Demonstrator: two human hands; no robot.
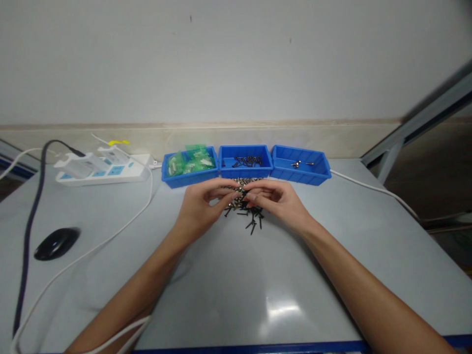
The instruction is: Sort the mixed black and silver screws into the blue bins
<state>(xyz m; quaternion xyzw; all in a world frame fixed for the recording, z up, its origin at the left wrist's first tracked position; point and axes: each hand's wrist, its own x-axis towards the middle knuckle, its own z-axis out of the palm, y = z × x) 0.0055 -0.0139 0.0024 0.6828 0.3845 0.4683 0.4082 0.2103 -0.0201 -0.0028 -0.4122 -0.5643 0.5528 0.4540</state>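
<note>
Both hands meet over a heap of loose screws (252,214), some black and some silvery, just in front of the blue bins. My left hand (206,201) reaches in from the left, its thumb and fingers drawn together at the heap. From the other side, my right hand (276,196) has thumb and fingers bent into a pinch close to the left fingertips. Whatever lies between the fingertips is too small and too covered to make out. Behind the heap, the middle blue bin (245,171) contains black screws (250,161). The right blue bin (300,173) has a few silvery screws (296,164).
In the left blue bin (190,179) lie green-and-clear plastic packets (191,160). A white power strip (138,173) with plugged-in adapters stands at the back left. A black mouse (57,243) and a white cable (106,241) lie left. A wall (236,73) rises behind.
</note>
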